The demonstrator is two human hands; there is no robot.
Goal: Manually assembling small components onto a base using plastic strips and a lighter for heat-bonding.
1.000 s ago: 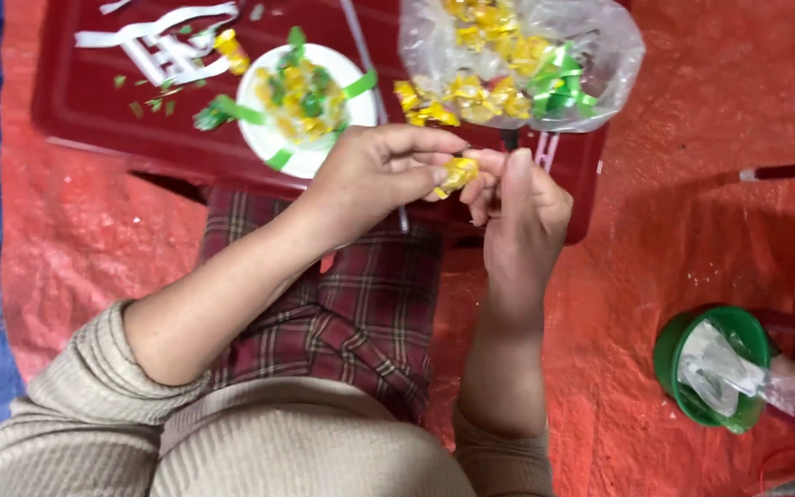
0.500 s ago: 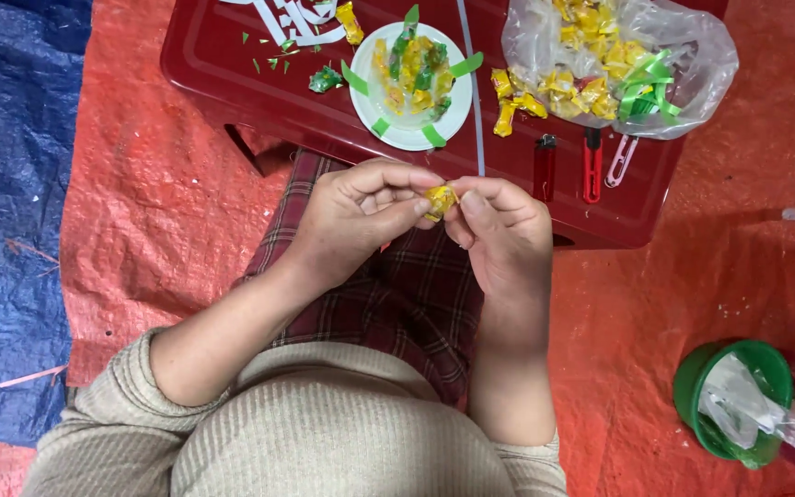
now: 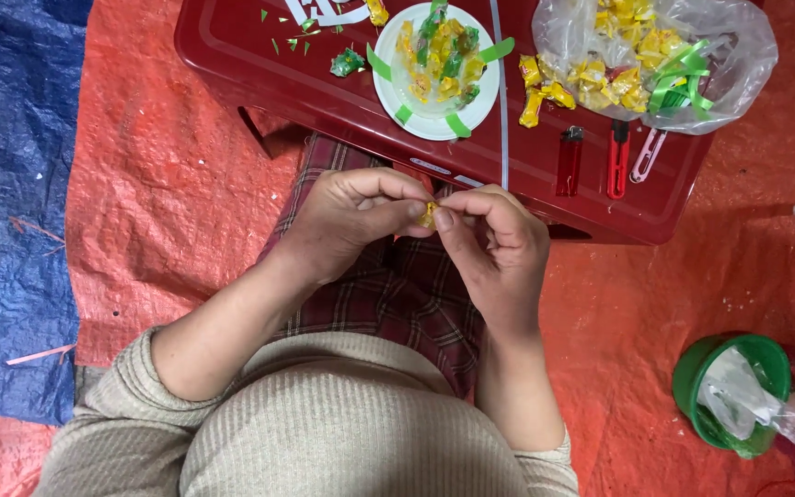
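My left hand (image 3: pixel 347 225) and my right hand (image 3: pixel 494 248) meet over my lap, fingertips pinched together on a small yellow wrapped piece (image 3: pixel 429 214), mostly hidden by my fingers. Just beyond them stands a low red table (image 3: pixel 250 55). On it sits a white plate (image 3: pixel 388 87) heaped with yellow and green wrapped pieces and green strips. A clear plastic bag (image 3: pixel 738 46) of yellow pieces and green ribbon lies at the table's right end.
A red lighter (image 3: pixel 569 161), a red cutter (image 3: pixel 617 158) and a pink-handled tool (image 3: pixel 646 155) lie along the table's near edge. A green bucket (image 3: pixel 692 373) lined with clear plastic stands on the orange tarp at right. Blue tarp (image 3: pixel 11 184) covers the floor at left.
The view has shifted, so the table sits further right and higher. My hands stay together on the yellow piece, now drawn a little closer to my body.
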